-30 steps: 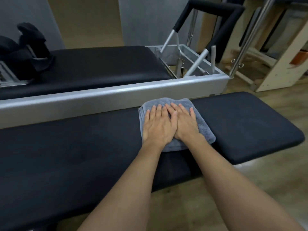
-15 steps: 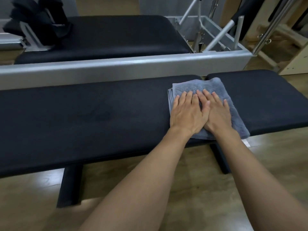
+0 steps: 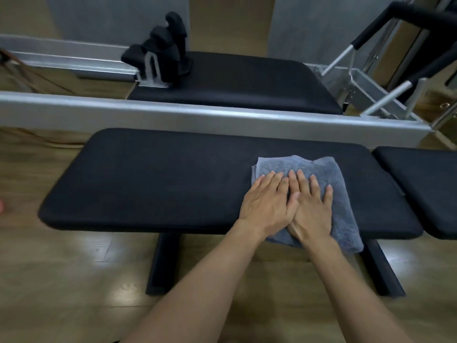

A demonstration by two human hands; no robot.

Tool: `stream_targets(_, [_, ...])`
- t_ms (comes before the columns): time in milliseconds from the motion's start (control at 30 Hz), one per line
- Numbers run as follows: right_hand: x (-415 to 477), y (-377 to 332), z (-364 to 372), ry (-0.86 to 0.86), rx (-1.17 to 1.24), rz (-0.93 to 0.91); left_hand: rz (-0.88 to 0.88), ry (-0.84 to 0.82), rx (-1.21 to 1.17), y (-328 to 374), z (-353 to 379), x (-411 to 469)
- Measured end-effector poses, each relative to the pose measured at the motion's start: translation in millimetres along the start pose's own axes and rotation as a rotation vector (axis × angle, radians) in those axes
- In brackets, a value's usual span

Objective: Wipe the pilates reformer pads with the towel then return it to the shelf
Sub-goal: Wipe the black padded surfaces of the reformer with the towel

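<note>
A folded grey towel [image 3: 299, 165] lies on the right part of a long black pad [image 3: 160, 179]; its near edge hangs over the pad's front. My left hand [image 3: 267, 201] and my right hand [image 3: 312, 210] press flat on it side by side, fingers straight, thumbs overlapping. A second black pad [image 3: 425, 186] adjoins across a narrow gap on the right. Behind lies the reformer's black carriage pad [image 3: 242, 80]. No shelf is in view.
The reformer's silver rail [image 3: 173, 112] runs just behind the long pad. Black shoulder rests [image 3: 163, 58] stand on the carriage's left end. A padded footbar [image 3: 408, 11] rises at the right. Black legs [image 3: 163, 263] hold the pad above the wooden floor [image 3: 61, 280].
Both hands have slid the towel leftward, from over the gap between the two pads onto the left pad. My view has swung left, showing that pad's left end.
</note>
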State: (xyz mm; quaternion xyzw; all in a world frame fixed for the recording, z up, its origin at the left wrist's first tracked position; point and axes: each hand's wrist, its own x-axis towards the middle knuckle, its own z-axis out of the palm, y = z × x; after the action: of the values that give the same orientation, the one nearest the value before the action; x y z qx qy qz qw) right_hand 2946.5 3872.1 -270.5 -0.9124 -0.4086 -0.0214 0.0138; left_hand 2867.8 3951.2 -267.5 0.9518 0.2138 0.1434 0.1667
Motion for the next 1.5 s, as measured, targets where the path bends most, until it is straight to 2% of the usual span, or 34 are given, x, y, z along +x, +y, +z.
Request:
stream_targets(200, [6,-145,5,-0.002,-0.01,-0.178,-0.126,0.104,0.048,-116,-63,-66])
stream_targets(433, [0,-297,9,0.023,0.024,-0.347,-0.263,0.138,0.102,-231,-125,-137])
stream_targets(567, [4,-352,9,0.013,0.072,-0.44,-0.345,0.2,0.082,-272,-146,-160])
stream_targets(733, [28,-382,7,-0.042,0.116,-0.518,-0.38,0.198,0.059,-298,-159,-153])
stream_targets(1033, [82,-411,6,-0.092,0.178,-0.554,-0.462,0.18,-0.059,-341,-166,-112])
stream_targets(1167, [87,-399,8,-0.109,0.211,-0.567,-0.473,0.163,0.079,-339,-156,-103])
stream_targets(1300, [94,-350,5,-0.09,0.171,-0.56,-0.478,0.138,0.19,-299,-139,-83])
stream_targets(1500, [113,-206,3,-0.068,0.146,-0.421,-0.391,0.103,0.165,-198,-76,-3])
